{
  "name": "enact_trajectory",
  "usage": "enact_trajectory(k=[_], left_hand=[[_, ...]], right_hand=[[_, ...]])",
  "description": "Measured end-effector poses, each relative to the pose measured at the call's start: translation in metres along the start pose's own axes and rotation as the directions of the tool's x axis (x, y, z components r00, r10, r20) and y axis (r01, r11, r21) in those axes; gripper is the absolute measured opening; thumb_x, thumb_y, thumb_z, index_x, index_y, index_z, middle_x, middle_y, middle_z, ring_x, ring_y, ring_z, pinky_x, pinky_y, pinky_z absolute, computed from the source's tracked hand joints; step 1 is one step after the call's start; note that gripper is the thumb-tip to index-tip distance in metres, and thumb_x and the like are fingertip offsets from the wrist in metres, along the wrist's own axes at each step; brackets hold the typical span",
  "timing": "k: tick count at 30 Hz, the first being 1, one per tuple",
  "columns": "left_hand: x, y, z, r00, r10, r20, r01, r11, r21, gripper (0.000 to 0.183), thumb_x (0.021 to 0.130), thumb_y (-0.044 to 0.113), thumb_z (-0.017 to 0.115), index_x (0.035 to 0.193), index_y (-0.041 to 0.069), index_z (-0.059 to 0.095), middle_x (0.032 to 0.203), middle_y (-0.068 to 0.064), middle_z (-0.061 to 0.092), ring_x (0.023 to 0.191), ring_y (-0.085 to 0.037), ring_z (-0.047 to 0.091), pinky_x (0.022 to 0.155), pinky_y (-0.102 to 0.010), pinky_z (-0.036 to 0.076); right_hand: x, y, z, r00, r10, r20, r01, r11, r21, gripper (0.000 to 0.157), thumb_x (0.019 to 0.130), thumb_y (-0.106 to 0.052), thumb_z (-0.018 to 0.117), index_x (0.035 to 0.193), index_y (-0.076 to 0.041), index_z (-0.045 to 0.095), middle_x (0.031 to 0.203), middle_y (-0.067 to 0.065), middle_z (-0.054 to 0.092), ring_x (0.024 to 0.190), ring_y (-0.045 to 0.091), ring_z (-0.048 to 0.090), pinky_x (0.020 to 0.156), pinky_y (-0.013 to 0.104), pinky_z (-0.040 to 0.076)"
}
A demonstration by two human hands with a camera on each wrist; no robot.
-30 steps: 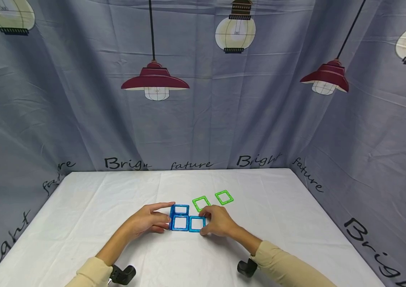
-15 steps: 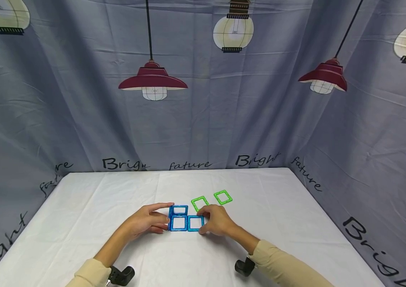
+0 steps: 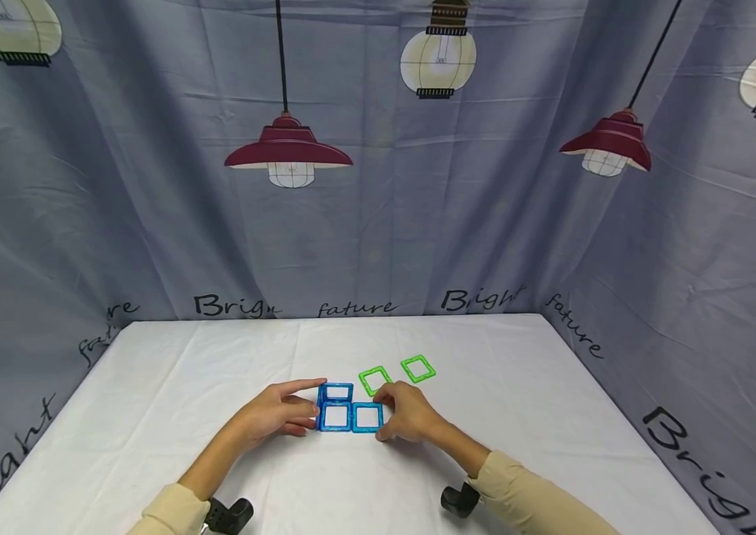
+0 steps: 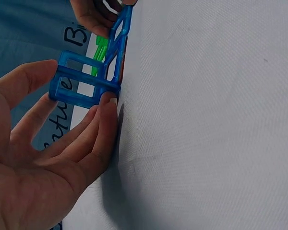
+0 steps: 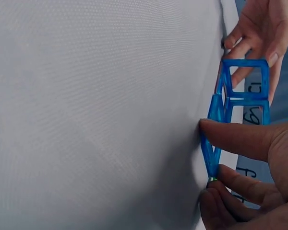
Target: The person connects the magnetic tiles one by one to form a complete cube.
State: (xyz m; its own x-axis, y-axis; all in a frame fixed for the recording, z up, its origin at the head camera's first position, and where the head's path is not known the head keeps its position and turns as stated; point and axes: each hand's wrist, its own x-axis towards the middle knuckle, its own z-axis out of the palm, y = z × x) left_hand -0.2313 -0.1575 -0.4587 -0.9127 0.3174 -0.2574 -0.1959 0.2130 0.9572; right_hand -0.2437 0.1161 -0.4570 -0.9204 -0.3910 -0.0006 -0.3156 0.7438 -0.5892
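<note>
Blue magnetic tiles, square and open-centred, are joined in a small structure on the white table. Two lie flat side by side, and a back tile (image 3: 336, 384) and a left tile (image 4: 74, 74) stand upright around the left one. My left hand (image 3: 267, 410) grips the left upright tile, its thumb and a finger at the upper corners and other fingers low by the table. My right hand (image 3: 408, 412) holds the right flat tile (image 3: 367, 429) by its right end, thumb at the near corner (image 5: 209, 132) and fingers at the far side. Its far right corner is hidden.
Two green square magnetic tiles lie flat behind the structure. The nearer one (image 3: 366, 380) is partly covered by my right hand, and the other (image 3: 418, 368) is farther right. A grey printed curtain (image 3: 365, 245) hangs behind the white table (image 3: 217, 349).
My right thumb has slid slightly outward along the right flat tile's near corner. Both hands otherwise keep their places, and the head view shifts a little.
</note>
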Motion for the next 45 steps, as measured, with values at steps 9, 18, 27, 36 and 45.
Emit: enact_trajectory(k=[9,18,27,36,45], left_hand=[[0.0,0.0,-0.001,1.0,-0.008,0.0,0.008,1.0,0.012,0.063,0.093,0.018,0.074,0.151,0.013,0.05,0.125,-0.019,0.068,0.096,-0.025,0.072,0.08,-0.038,0.062],[-0.001,0.0,-0.002,1.0,-0.009,-0.01,0.009,1.0,0.015,0.064,0.092,0.019,0.074,0.151,0.014,0.05,0.124,-0.018,0.069,0.096,-0.025,0.072,0.079,-0.039,0.062],[-0.002,0.0,-0.003,1.0,-0.001,0.001,0.001,1.0,0.016,0.064,0.093,0.02,0.074,0.151,0.013,0.049,0.124,-0.019,0.069,0.096,-0.026,0.073,0.08,-0.039,0.062],[-0.002,0.001,-0.001,1.0,-0.001,0.011,0.001,1.0,0.027,0.062,0.094,0.019,0.072,0.151,0.013,0.049,0.124,-0.019,0.069,0.098,-0.026,0.072,0.081,-0.04,0.062],[-0.002,0.0,-0.002,1.0,-0.004,0.008,0.004,1.0,0.023,0.063,0.093,0.019,0.074,0.151,0.013,0.049,0.125,-0.02,0.068,0.099,-0.027,0.073,0.082,-0.041,0.062]], right_hand=[[0.0,-0.003,-0.003,1.0,-0.012,-0.005,0.012,1.0,0.014,0.054,0.064,-0.008,0.093,0.112,-0.003,0.069,0.1,0.006,0.066,0.091,0.021,0.057,0.083,0.036,0.051],[0.005,-0.012,-0.009,0.998,-0.053,-0.029,0.054,0.997,0.061,0.053,0.07,-0.011,0.091,0.118,-0.005,0.07,0.109,0.008,0.071,0.098,0.025,0.062,0.078,0.034,0.051],[0.013,-0.024,-0.011,0.998,-0.063,-0.009,0.063,0.993,0.101,0.055,0.073,-0.018,0.09,0.122,-0.007,0.069,0.116,0.006,0.072,0.104,0.028,0.063,0.083,0.037,0.052],[0.018,-0.029,-0.005,0.998,-0.062,0.003,0.061,0.992,0.112,0.053,0.073,-0.017,0.091,0.12,-0.008,0.068,0.115,0.007,0.071,0.104,0.029,0.063,0.087,0.042,0.053],[0.019,-0.033,-0.003,0.997,-0.071,0.005,0.071,0.993,0.092,0.054,0.073,-0.02,0.091,0.121,-0.008,0.068,0.114,0.008,0.071,0.101,0.028,0.064,0.086,0.04,0.053]])
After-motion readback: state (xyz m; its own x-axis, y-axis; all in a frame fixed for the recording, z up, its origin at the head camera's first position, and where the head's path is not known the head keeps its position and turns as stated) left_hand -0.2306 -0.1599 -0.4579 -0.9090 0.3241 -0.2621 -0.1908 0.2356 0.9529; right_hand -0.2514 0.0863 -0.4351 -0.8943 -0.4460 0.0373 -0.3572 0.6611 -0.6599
